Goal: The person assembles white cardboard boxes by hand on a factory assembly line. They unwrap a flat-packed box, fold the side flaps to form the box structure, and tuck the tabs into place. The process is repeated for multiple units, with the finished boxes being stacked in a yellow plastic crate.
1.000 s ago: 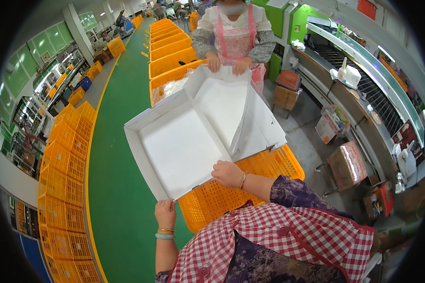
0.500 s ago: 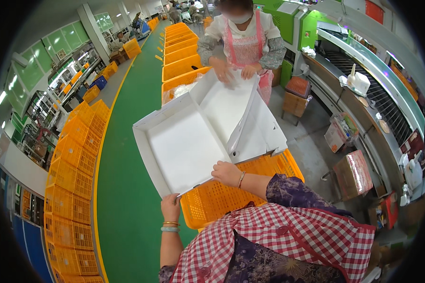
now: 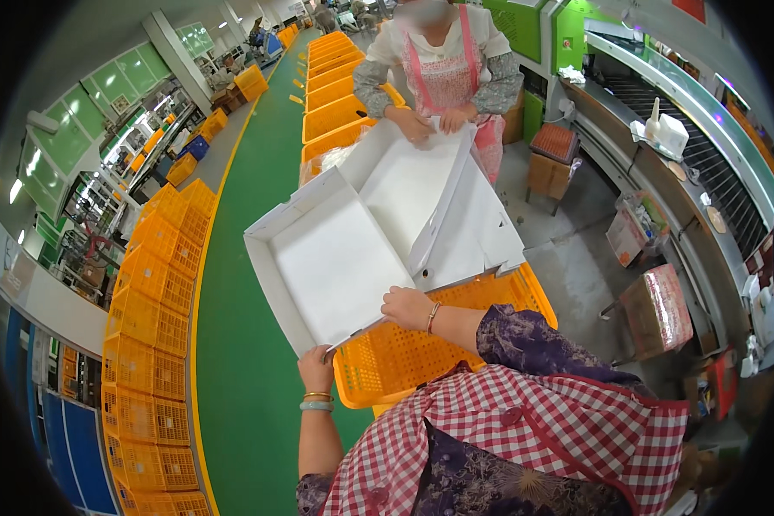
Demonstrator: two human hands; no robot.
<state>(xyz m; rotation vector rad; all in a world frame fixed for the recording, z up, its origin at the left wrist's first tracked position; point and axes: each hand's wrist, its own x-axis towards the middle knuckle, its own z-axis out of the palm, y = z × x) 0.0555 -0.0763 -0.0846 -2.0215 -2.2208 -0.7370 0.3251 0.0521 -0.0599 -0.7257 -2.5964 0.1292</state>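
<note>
A shallow white cardboard box (image 3: 340,258) with raised walls lies tilted in front of me, its bare inside facing up. My left hand (image 3: 316,368) pinches its near left corner. My right hand (image 3: 408,307) grips the near wall towards the right corner, fingertips over the edge. Beyond it, a second white box section (image 3: 417,185) adjoins the first; whether they are one piece I cannot tell. Flat white cardboard (image 3: 473,228) lies under its right side. Beneath everything stands an orange perforated crate (image 3: 378,378). A co-worker's two hands (image 3: 414,126) touch the far edge of the cardboard.
The co-worker in a pink apron (image 3: 443,73) stands opposite. Orange crates (image 3: 331,116) run in a row behind the box, and more stacked crates (image 3: 150,344) line the left of the green floor (image 3: 241,344). A conveyor (image 3: 688,146) and wrapped carton (image 3: 658,314) are at the right.
My view has shifted slightly. Both my hands keep their hold on the box, which stays nearly in place. The co-worker's hand, blurred before, now rests at the far edge.
</note>
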